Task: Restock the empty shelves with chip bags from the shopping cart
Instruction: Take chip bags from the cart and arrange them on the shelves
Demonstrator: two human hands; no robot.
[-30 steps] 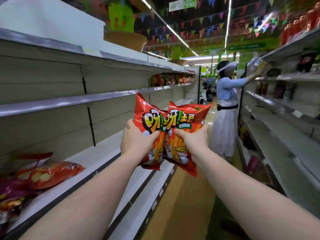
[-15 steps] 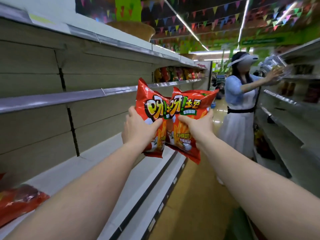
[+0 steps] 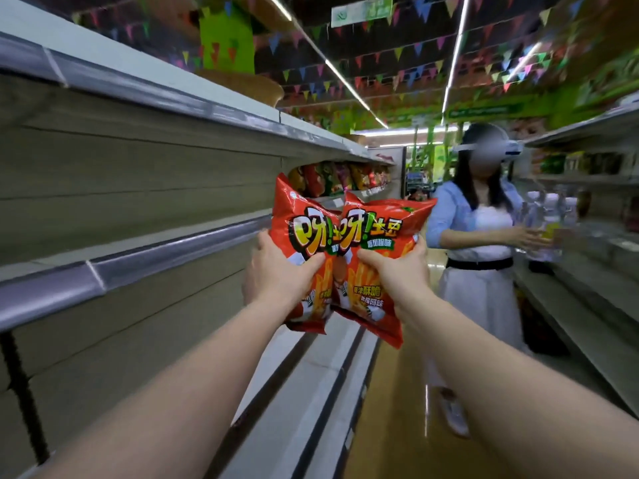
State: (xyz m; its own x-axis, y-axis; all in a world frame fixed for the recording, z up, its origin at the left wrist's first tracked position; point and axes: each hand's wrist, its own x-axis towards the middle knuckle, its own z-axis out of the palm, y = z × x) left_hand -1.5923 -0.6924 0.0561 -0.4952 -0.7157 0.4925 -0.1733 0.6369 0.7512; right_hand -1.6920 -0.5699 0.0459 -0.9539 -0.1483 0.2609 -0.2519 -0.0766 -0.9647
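Note:
I hold two red chip bags upright in front of me, side by side and overlapping. My left hand (image 3: 276, 274) grips the left chip bag (image 3: 297, 226) at its lower middle. My right hand (image 3: 397, 271) grips the right chip bag (image 3: 383, 229), which overlaps the left one's edge. Both bags hang in the aisle just right of the bare middle shelf (image 3: 145, 261) on my left. The shopping cart is out of view.
Bare shelves (image 3: 311, 375) run along my left, with several stocked chip bags (image 3: 339, 178) at the far end. A person in a blue top and white skirt (image 3: 477, 257) stands close ahead on the right, handling bottles at the right-hand shelves (image 3: 587, 305).
I have moved forward down the aisle; the bags on the low left shelf have dropped out of view. The person ahead is nearer and has lowered their arms. Both bags stay gripped.

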